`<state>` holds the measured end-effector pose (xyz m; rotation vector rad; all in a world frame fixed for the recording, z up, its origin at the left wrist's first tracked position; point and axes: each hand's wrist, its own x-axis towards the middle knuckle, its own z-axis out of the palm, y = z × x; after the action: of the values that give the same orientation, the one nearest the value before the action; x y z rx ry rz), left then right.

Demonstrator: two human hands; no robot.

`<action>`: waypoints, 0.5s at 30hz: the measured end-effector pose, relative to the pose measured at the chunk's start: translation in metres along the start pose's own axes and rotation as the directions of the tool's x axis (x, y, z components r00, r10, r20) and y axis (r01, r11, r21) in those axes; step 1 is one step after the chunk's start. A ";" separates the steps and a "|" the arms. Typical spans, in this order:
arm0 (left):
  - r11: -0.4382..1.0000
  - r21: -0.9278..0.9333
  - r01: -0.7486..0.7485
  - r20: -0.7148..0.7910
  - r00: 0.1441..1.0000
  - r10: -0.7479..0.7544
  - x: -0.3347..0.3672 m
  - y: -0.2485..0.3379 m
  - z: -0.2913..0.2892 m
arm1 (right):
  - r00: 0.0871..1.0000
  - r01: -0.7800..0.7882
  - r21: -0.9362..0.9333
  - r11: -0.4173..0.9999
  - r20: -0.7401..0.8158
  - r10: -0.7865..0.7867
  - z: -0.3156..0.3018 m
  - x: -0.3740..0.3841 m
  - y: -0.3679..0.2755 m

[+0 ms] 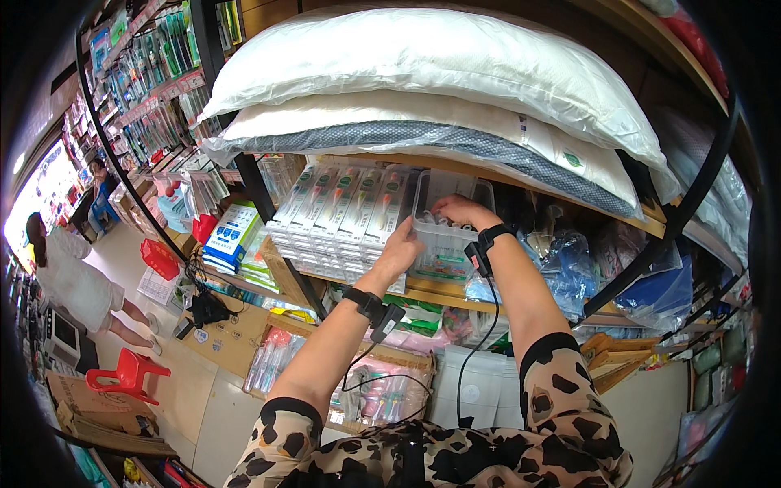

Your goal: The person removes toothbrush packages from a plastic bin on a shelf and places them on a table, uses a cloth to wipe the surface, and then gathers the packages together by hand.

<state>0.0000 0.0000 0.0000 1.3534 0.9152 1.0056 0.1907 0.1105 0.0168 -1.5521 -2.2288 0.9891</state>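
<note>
A clear plastic bin (451, 264) stands on the shelf in front of me, with small pale items (433, 218) inside. My left hand (400, 249) is closed at the bin's left wall, its fingertips against the rim. Reaching over the front from the right, my right hand (458, 211) is inside the bin, fingers bent down among the small items; what they pinch is too small to make out. Left of the bin lie stacked clear packs (346, 207) holding slim brush-like things with orange parts. Black bands with cables circle both my wrists.
Bagged white pillows (431, 57) lie on the shelf above, overhanging the bin. Blue plastic-wrapped goods (561, 264) sit to its right. Below are cardboard boxes of packaged goods (378, 390). A red stool (130, 374) and a person in white (69, 260) are at the left.
</note>
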 end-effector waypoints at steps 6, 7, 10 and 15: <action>1.000 0.012 -0.026 -0.015 1.000 0.026 0.003 -0.011 -0.006 | 0.994 -0.092 0.038 0.995 -0.061 0.094 0.008 -0.019 -0.036; 1.000 0.007 -0.026 -0.011 1.000 0.026 0.004 -0.011 -0.004 | 0.995 -0.067 0.018 0.998 -0.072 0.068 0.007 -0.018 -0.033; 1.000 0.001 -0.021 -0.017 1.000 0.021 0.005 -0.010 0.000 | 0.994 -0.059 0.005 0.998 -0.088 0.059 0.007 -0.016 -0.029; 1.000 0.011 -0.006 -0.049 0.999 0.006 0.001 -0.008 -0.001 | 0.993 -0.034 -0.054 0.998 -0.111 0.027 0.012 -0.012 -0.031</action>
<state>-0.0001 0.0020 -0.0081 1.3463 0.9552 1.0435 0.1662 0.0890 0.0300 -1.6277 -2.1807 0.8337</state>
